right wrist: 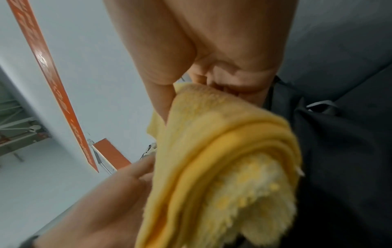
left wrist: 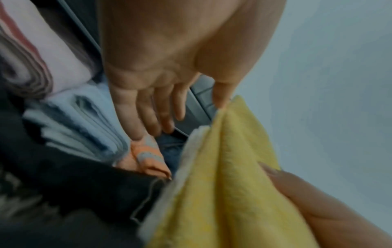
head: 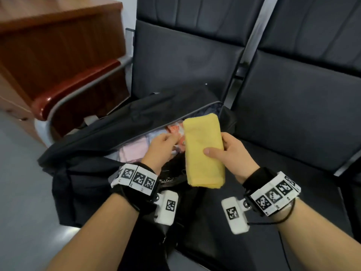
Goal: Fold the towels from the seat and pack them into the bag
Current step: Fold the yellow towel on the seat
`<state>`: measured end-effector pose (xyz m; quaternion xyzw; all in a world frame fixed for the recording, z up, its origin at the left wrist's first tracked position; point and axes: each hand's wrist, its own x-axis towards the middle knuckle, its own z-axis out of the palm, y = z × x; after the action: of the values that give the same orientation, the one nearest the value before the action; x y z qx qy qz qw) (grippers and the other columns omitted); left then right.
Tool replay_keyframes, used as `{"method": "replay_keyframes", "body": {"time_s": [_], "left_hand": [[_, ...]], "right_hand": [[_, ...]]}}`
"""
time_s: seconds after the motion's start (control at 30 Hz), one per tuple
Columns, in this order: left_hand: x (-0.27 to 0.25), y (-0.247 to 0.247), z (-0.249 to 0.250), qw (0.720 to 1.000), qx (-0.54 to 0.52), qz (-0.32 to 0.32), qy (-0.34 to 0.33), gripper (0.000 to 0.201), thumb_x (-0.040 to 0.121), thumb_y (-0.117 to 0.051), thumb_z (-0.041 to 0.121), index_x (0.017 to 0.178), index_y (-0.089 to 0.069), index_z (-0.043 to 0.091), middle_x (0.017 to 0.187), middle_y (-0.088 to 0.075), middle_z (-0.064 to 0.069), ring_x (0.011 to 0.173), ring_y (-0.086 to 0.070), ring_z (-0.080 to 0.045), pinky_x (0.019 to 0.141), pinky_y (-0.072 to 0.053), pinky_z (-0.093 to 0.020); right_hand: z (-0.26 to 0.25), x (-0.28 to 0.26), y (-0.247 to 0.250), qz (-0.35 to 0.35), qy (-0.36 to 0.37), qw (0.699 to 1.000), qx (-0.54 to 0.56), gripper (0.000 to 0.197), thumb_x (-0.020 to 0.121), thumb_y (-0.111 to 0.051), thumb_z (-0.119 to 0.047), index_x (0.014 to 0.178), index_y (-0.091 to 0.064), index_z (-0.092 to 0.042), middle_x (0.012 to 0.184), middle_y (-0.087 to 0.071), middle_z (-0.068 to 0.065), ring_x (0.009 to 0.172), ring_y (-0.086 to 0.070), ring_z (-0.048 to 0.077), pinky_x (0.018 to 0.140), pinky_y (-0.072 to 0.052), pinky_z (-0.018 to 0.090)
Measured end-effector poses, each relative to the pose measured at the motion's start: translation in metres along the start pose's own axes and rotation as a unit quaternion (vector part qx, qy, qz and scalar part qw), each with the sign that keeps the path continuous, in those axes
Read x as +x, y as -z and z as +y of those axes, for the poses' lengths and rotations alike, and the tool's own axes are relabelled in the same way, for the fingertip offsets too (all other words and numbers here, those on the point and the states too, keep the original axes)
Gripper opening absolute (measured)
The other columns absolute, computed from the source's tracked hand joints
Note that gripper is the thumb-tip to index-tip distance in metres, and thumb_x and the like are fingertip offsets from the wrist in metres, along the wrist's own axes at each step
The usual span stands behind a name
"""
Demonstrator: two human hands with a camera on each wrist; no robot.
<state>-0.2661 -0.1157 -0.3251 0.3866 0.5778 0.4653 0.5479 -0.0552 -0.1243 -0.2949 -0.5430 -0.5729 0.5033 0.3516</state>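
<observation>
- Step in hand, as judged: placing the folded yellow towel (head: 203,149) into the open bag (head: 93,133).
- The right hand (head: 232,155) grips the towel at its middle, thumb on top and fingers curled beneath; the towel hangs just above the bag opening, at its right end.
- The left hand (head: 162,147) reaches into the opening with fingers straight and relaxed, touching the packed cloths and holding nothing.
- Advice: keep the grip across the fold so the layers stay stacked; use the left hand to press the packed cloths aside and make a slot; lower the towel flat, folded edge first.
- Towel: soft terry, thick, an oblong of several layers, the loose edges fluffy.
- Bag: black, limp woven fabric with a zip rim; it sits on the dark padded seat (head: 293,114).
- Inside: a pink cloth (head: 132,151), pale blue folded layers (left wrist: 84,120) and an orange patterned piece (left wrist: 148,157).
</observation>
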Motion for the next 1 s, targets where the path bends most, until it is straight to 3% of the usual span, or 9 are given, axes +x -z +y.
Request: {"method": "replay_keyframes", "body": {"time_s": [0.07,0.2,0.3,0.4,0.5,0.63,0.77,0.83,1.0], "left_hand": [[0.030,0.012,-0.002,0.997,0.048,0.058,0.008,0.010,0.098,-0.057,0.017,0.096,-0.067,0.017,0.092,-0.068,0.005,0.094,-0.061,-0.014,0.086,-0.053,-0.031],[0.073,0.028,0.001,0.990,0.117,0.079,0.011,0.036,0.095,-0.050,-0.002,0.129,-0.063,0.005,0.132,-0.062,-0.012,0.127,-0.054,-0.027,0.112,-0.042,-0.038],[0.090,0.044,0.023,0.981,0.104,0.141,-0.082,0.054,0.093,-0.044,-0.011,0.145,-0.049,0.006,0.150,-0.047,-0.013,0.139,-0.043,-0.025,0.120,-0.031,-0.037],[0.099,0.058,0.043,0.972,0.072,0.162,-0.152,0.059,0.096,-0.046,-0.006,0.152,-0.042,0.014,0.158,-0.037,-0.003,0.141,-0.036,-0.011,0.119,-0.028,-0.024],[0.097,0.064,0.049,0.969,0.047,0.163,-0.181,0.062,0.098,-0.048,0.001,0.156,-0.034,0.019,0.166,-0.021,0.002,0.149,-0.023,-0.006,0.114,-0.026,-0.012],[0.090,0.066,0.051,0.966,0.021,0.126,-0.223,0.069,0.094,-0.048,-0.001,0.157,-0.030,0.020,0.167,-0.022,0.000,0.153,-0.022,-0.011,0.125,-0.025,-0.038],[0.089,0.063,0.050,0.969,0.011,0.107,-0.221,0.071,0.090,-0.050,0.001,0.157,-0.032,0.018,0.158,-0.034,0.011,0.145,-0.037,-0.005,0.121,-0.032,-0.037],[0.087,0.055,0.043,0.972,0.026,0.108,-0.208,0.068,0.092,-0.050,-0.004,0.155,-0.034,0.016,0.147,-0.041,0.018,0.137,-0.045,-0.005,0.118,-0.037,-0.033],[0.074,0.036,0.022,0.980,0.092,0.103,-0.146,0.066,0.094,-0.049,-0.007,0.154,-0.036,0.017,0.149,-0.041,0.005,0.127,-0.051,-0.011,0.112,-0.043,-0.034]], "right_hand": [[-0.006,0.019,-0.003,-0.004,-0.007,1.000,-0.011,0.042,0.080,-0.081,-0.019,0.116,-0.060,-0.023,0.114,-0.071,-0.004,0.102,-0.069,0.015,0.090,-0.058,0.043],[-0.012,0.054,-0.016,-0.068,-0.039,0.994,-0.075,0.049,0.079,-0.082,-0.024,0.123,-0.060,-0.019,0.115,-0.070,-0.003,0.100,-0.069,0.014,0.088,-0.058,0.038],[-0.016,0.082,-0.035,-0.102,-0.048,0.978,-0.174,0.047,0.078,-0.082,-0.025,0.122,-0.065,-0.019,0.112,-0.071,-0.002,0.100,-0.068,0.016,0.093,-0.055,0.039],[-0.020,0.116,-0.061,-0.094,-0.034,0.973,-0.210,0.037,0.077,-0.081,-0.029,0.111,-0.069,-0.023,0.107,-0.072,-0.001,0.098,-0.068,0.017,0.092,-0.056,0.041],[-0.023,0.150,-0.083,-0.070,-0.061,0.983,-0.158,0.031,0.080,-0.079,-0.027,0.106,-0.069,-0.012,0.104,-0.073,0.006,0.096,-0.069,0.023,0.090,-0.057,0.047],[-0.013,0.171,-0.092,-0.062,-0.066,0.901,-0.424,0.055,0.089,-0.067,-0.038,0.134,-0.050,-0.010,0.128,-0.059,0.014,0.118,-0.057,0.036,0.101,-0.047,0.047],[-0.004,0.158,-0.100,0.001,0.117,0.846,-0.521,0.069,0.085,-0.064,-0.041,0.144,-0.030,-0.028,0.136,-0.041,0.009,0.120,-0.046,0.039,0.094,-0.047,0.053],[0.006,0.151,-0.103,-0.057,0.123,0.816,-0.561,0.064,0.086,-0.061,-0.042,0.143,-0.035,-0.030,0.147,-0.033,0.007,0.130,-0.040,0.038,0.100,-0.041,0.052],[0.021,0.148,-0.097,-0.146,0.036,0.820,-0.553,0.068,0.092,-0.057,-0.040,0.152,-0.026,-0.034,0.166,-0.004,0.001,0.151,-0.012,0.031,0.121,-0.019,0.048]]}}
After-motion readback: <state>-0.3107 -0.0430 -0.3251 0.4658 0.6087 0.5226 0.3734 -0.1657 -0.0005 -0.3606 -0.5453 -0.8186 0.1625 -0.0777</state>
